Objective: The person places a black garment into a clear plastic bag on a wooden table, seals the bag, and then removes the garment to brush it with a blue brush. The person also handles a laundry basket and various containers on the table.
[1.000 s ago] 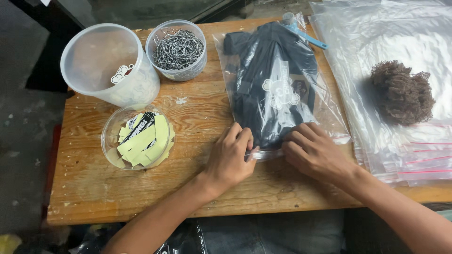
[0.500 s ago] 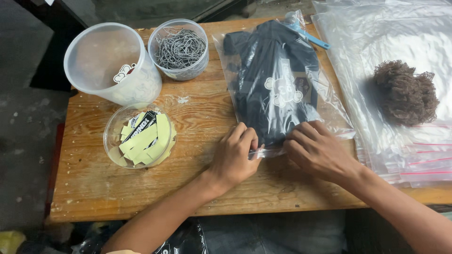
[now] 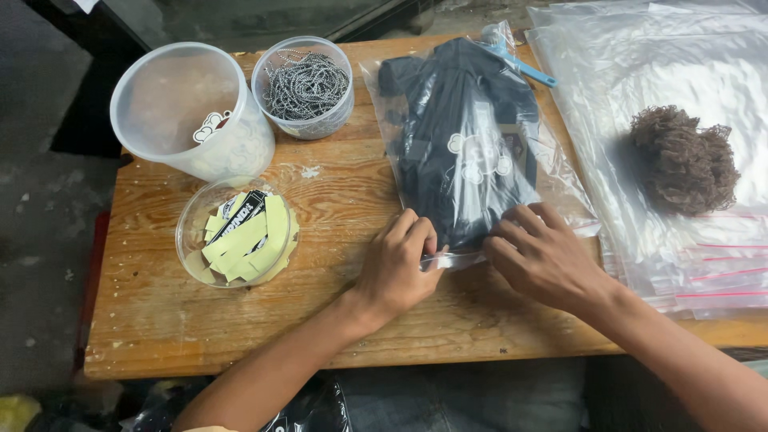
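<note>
Fingers of our left hand (image 3: 398, 268) pinch the near edge of the clear plastic zip bag (image 3: 472, 160) holding a folded black garment (image 3: 460, 136); right hand (image 3: 540, 256) fingers are curled, pressing the same strip beside them. Garment already inside, bag flat on the worn wooden table (image 3: 320, 320); seal looks partly closed, can't tell how much remains. Bag extends away from our fingertips, toward the table's far edge.

Left hand (image 3: 400, 268) and right hand (image 3: 544, 256) side by side, fingers curled, pinching
</note>
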